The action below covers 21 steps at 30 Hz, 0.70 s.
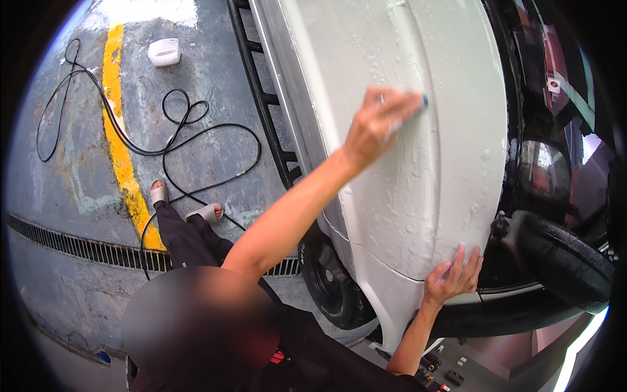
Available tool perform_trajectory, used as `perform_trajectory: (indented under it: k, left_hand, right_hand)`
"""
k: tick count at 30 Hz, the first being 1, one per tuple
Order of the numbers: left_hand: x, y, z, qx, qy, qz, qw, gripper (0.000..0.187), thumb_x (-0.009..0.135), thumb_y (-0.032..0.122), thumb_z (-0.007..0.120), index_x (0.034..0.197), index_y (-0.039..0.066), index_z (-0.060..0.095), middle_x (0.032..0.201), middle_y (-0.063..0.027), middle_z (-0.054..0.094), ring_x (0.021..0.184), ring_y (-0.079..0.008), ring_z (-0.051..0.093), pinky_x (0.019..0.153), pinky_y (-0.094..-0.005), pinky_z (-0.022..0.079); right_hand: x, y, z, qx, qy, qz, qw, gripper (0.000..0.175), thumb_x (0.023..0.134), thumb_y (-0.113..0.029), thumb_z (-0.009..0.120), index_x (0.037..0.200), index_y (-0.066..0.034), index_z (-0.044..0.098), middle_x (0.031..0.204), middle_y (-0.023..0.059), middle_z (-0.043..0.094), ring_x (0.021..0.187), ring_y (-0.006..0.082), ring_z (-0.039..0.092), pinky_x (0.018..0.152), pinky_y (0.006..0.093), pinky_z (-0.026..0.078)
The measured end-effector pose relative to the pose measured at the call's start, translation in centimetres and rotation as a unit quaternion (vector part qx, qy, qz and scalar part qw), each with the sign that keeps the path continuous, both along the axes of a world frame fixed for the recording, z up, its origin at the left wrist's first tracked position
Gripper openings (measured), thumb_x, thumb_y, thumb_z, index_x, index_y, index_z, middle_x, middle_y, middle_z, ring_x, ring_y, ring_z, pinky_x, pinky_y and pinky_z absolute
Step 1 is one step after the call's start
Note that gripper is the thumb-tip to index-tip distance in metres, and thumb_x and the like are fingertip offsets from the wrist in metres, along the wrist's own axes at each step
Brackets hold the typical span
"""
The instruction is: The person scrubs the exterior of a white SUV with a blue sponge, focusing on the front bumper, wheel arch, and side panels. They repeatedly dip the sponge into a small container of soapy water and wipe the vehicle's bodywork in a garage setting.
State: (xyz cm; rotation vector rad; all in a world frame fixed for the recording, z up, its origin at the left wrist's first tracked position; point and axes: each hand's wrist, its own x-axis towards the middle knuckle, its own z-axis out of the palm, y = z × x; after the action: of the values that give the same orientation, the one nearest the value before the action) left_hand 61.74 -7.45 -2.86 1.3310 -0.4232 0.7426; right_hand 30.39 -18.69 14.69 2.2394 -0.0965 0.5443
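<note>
My left hand (374,125) grips a small tool with a teal edge (424,100), blurred, against a white vehicle door (372,210). Most of the tool is hidden by my fingers. A wet, wrinkled clear layer with bubbles and droplets (406,191) covers the door around a lengthwise crease. My right hand (453,279) rests with spread fingers on the panel near the door's seam, below the black side mirror (563,259), and holds nothing.
A black ladder-like side step (269,99) runs along the vehicle, with a tyre (333,289) below. A black hose or cable (215,128) loops over the floor around my sandalled feet (208,213). Beyond are a white plastic container (165,52), a yellow stripe (115,132) and a drain grate (98,245).
</note>
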Motion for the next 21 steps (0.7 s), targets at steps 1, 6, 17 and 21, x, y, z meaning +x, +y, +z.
perform_trajectory:
  k: [1,6,17,21]
  left_hand:
    - [1.2,0.3,0.2,0.009,0.036,0.012,0.999,0.05,0.082,-0.011,0.072,0.123,0.017,0.079,0.129,-0.0004,0.075,0.106,-0.0249,0.063,0.09,-0.032,0.063]
    - [-1.3,0.0,-0.6,0.006,-0.044,-0.012,0.999,0.05,0.088,-0.009,0.071,0.125,0.024,0.078,0.128,0.0024,0.075,0.104,-0.0181,0.067,0.092,-0.0324,0.058]
    - [-2.1,0.2,-3.7,-0.035,0.022,-0.018,0.999,0.048,0.083,-0.008,0.078,0.123,0.018,0.079,0.121,-0.0035,0.077,0.096,-0.0198,0.068,0.087,-0.033,0.053]
    - [-2.6,-0.5,-4.2,-0.028,0.043,-0.026,0.998,0.05,0.084,-0.007,0.079,0.127,0.019,0.078,0.12,-0.0066,0.079,0.086,-0.0157,0.068,0.082,-0.0306,0.05]
  right_hand:
    - [0.0,0.0,-0.1,0.001,-0.002,-0.002,1.0,0.044,0.097,-0.018,0.055,0.138,-0.0183,0.07,0.151,0.0114,0.062,0.138,0.0322,0.054,0.106,0.0417,0.035]
    - [0.1,0.0,0.0,-0.012,-0.005,0.007,1.0,0.044,0.097,-0.019,0.054,0.138,-0.0177,0.07,0.151,0.0116,0.062,0.138,0.0324,0.054,0.106,0.0413,0.035]
    - [0.4,0.1,-0.2,-0.009,-0.009,0.009,1.0,0.045,0.097,-0.018,0.054,0.139,-0.0165,0.07,0.152,0.0124,0.061,0.138,0.0332,0.054,0.107,0.0416,0.034]
    - [0.3,0.0,-0.3,-0.007,-0.007,0.007,1.0,0.046,0.097,-0.018,0.053,0.14,-0.0157,0.069,0.153,0.0126,0.06,0.139,0.0345,0.053,0.11,0.0429,0.034]
